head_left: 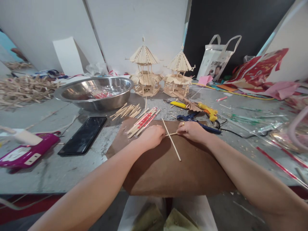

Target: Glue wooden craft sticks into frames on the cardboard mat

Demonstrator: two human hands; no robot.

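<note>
My left hand (152, 136) and my right hand (191, 131) rest on a brown cardboard sheet (168, 170), both closed in a pinch. Between them they hold a short wooden stick (171, 134) that lies across a longer chopstick (170, 140), making a cross. A ring shows on a finger of my right hand. A bundle of chopsticks in red-and-white wrappers (143, 122) lies just beyond my left hand.
Two chopstick pagoda models (145, 72) (179, 75) stand at the back. A steel bowl (95, 93), loose sticks (127, 111), a black phone (83, 135), a pink object (27, 152), a yellow glue gun (209, 112), blue-handled pliers (199, 123) and a stick pile (24, 89) surround the sheet.
</note>
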